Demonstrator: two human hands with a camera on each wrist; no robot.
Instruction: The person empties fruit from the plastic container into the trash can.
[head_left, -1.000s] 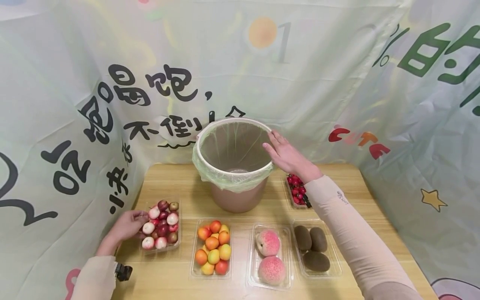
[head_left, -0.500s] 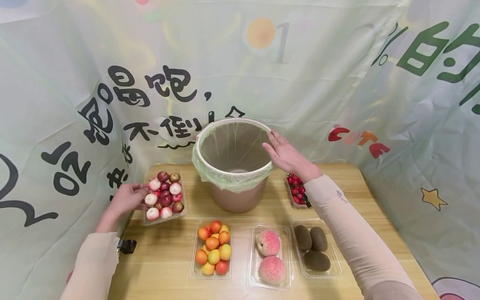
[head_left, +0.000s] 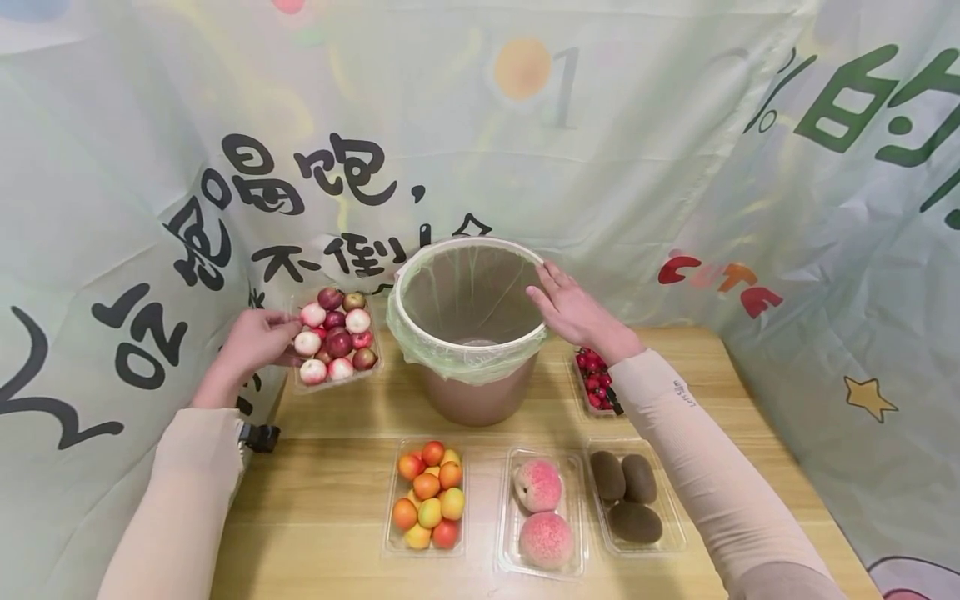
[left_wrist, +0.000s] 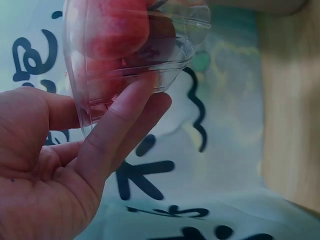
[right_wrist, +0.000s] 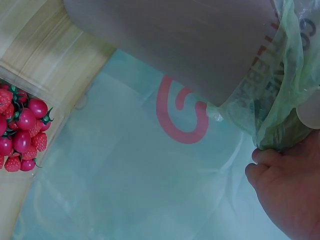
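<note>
My left hand (head_left: 262, 340) grips the left edge of a clear plastic box (head_left: 335, 385) of small round fruits, dark red, pink-white and brownish. In the left wrist view, the thumb is on one side of the box's wall and the fingers (left_wrist: 117, 125) are on the other. The box is up off the table, to the left of the trash can. My right hand (head_left: 577, 308) holds the right rim of the brownish trash can (head_left: 480, 396), its thumb over the inner side. A pale green bag (right_wrist: 280, 95) lines the can, folded over the rim; the right fingers meet it outside.
Along the front of the wooden table (head_left: 330, 517) stand clear boxes of orange-yellow fruits (head_left: 427, 500), two peaches (head_left: 545, 537) and kiwis (head_left: 633, 521). A box of small red fruits (head_left: 592, 379) is partly behind the right forearm. Printed cloth (head_left: 637, 167) encloses the back and sides.
The left hand has lifted the fruit box from the left of the table and carried it up and slightly right, toward the can. The right hand has stayed on the rim.
</note>
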